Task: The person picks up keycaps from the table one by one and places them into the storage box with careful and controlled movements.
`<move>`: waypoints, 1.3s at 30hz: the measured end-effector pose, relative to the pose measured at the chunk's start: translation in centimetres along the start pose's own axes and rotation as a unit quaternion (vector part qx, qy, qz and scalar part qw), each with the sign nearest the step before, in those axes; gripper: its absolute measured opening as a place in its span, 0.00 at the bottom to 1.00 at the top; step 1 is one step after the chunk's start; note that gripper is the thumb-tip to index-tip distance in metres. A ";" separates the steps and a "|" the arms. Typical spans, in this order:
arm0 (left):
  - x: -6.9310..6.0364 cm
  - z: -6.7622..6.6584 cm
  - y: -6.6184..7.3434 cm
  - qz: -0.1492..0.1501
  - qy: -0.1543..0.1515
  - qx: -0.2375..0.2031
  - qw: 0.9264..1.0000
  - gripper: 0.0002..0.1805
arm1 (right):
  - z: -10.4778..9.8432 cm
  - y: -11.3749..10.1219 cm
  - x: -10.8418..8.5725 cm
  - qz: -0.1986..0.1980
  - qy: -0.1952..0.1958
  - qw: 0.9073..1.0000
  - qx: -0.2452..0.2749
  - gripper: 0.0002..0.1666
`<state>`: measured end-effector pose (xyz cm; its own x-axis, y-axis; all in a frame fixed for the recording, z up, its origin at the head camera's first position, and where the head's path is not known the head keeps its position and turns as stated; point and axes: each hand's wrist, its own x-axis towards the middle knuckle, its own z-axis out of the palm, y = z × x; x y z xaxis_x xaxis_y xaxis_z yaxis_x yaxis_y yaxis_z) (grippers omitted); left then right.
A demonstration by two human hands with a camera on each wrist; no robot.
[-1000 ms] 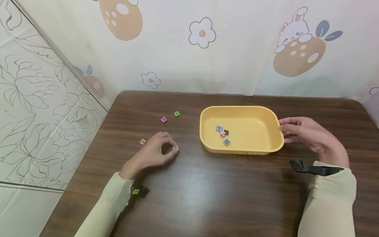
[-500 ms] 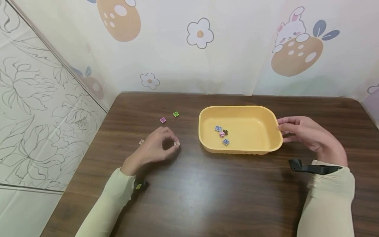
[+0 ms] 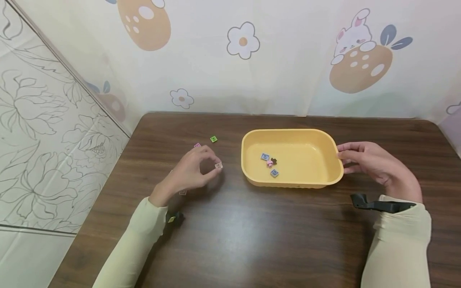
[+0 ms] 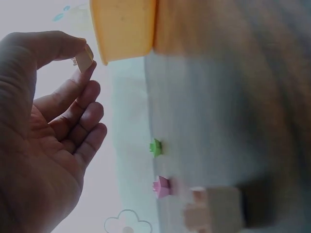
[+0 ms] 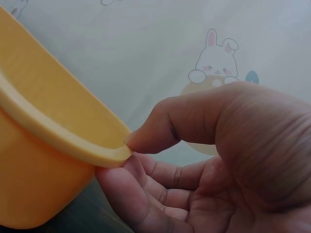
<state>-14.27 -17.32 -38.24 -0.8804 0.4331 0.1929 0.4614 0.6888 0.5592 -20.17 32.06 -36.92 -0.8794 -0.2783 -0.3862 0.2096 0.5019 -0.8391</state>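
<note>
My left hand (image 3: 192, 170) pinches a small pale square block (image 3: 218, 165) between thumb and index finger, above the table. In the left wrist view this block (image 4: 84, 59) shows a small stud on one side. At the right, my right hand (image 3: 374, 164) grips the rim of a yellow plastic tray (image 3: 293, 185), thumb on top and fingers below, as the right wrist view shows. Inside the tray lie two blue blocks (image 3: 274, 173), a pink one (image 3: 269, 164) and a dark brown piece (image 3: 274, 161). A magenta block (image 3: 197, 145) sits just beyond my left hand, partly covered.
A green block (image 3: 213, 139) lies near the back of the brown wooden table (image 3: 252, 232). Another pale block (image 3: 183, 192) is partly hidden by my left wrist. Behind the table hangs a wall covering (image 3: 281, 72) with rabbit and flower prints.
My left hand has lifted the pale block and carried it slightly away from me and to the right. My right hand keeps its hold on the tray, which stays in place.
</note>
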 end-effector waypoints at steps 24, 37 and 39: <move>4.8 0.0 2.6 0.062 0.006 -0.018 0.998 0.08 | 0.0 0.0 -0.2 -0.006 0.003 1.000 0.002 0.27; 7.3 0.5 3.9 0.079 -0.028 -0.010 0.996 0.10 | 0.0 0.1 -0.1 -0.002 0.003 1.000 0.000 0.25; 7.6 0.6 4.0 0.079 -0.033 -0.005 0.996 0.11 | 0.1 0.0 0.1 -0.003 0.001 1.000 0.003 0.23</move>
<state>-19.03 -10.91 -35.05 -0.7872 0.5733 0.2272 0.5929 0.6023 0.5345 -20.21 32.01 -37.01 -0.8816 -0.2791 -0.3807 0.2070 0.4962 -0.8432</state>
